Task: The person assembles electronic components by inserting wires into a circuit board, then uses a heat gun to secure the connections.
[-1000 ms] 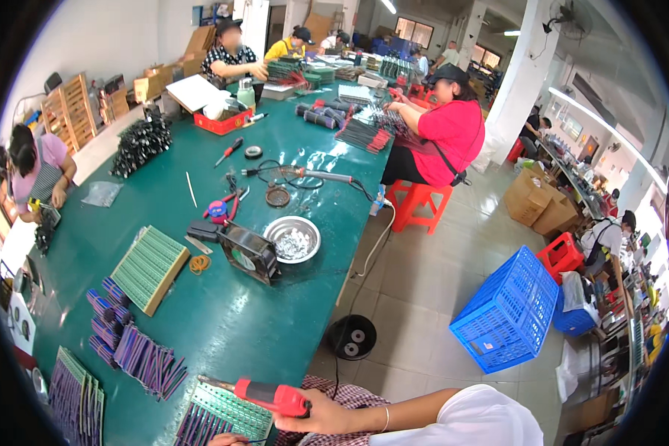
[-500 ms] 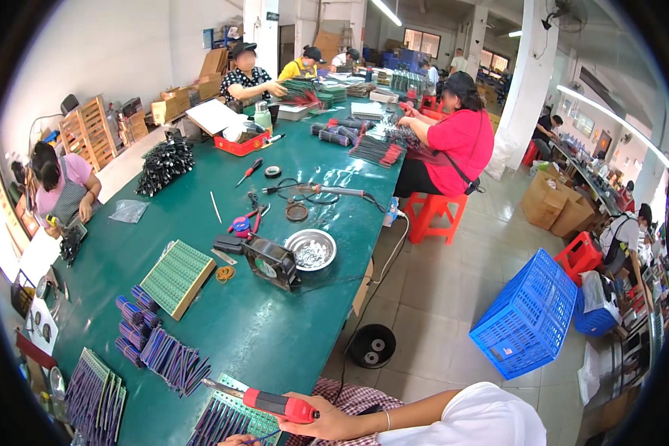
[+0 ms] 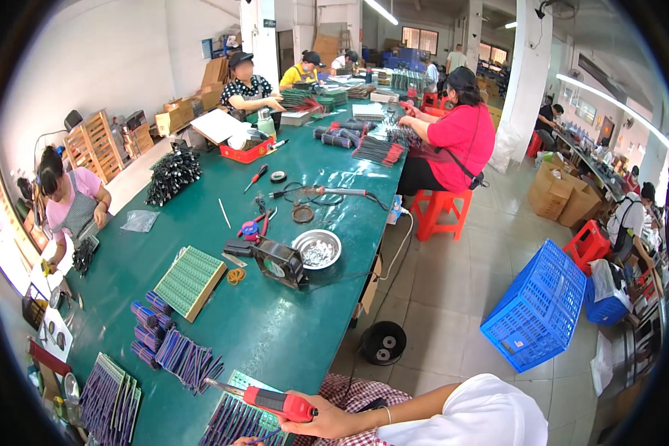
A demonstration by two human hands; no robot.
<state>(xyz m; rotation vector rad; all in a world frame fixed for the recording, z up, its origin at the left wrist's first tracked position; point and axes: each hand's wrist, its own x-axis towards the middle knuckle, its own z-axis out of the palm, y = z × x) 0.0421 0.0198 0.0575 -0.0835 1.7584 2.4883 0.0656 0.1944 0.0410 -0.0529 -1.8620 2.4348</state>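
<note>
My right hand [image 3: 333, 421] grips a red and black soldering gun [image 3: 279, 402], its thin tip pointing left over a green circuit board panel [image 3: 239, 380]. Rows of blue-purple wires [image 3: 238, 424] lie on that panel. At the lower edge, only part of my left hand [image 3: 245, 441] shows, its fingers pinched at a blue wire [image 3: 266, 436] below the gun. Beyond the panel are loose wires [image 3: 189, 360] and tied wire bundles [image 3: 149, 334]. A second wired panel [image 3: 110, 401] lies to the left, and a bare green panel [image 3: 191, 279] farther up.
A small black fan [image 3: 281, 262] and a metal bowl [image 3: 317, 249] of small pieces stand mid-table. Past them lie pliers [image 3: 254, 229] and a soldering iron [image 3: 342, 192]. Co-workers sit around the green table [image 3: 275, 327]. A blue crate [image 3: 537, 306] and a black reel [image 3: 383, 343] are on the floor.
The view has swung slightly, so the table's things sit a little farther right. Both hands and the soldering gun keep nearly the same place. The co-worker at the left has shifted posture.
</note>
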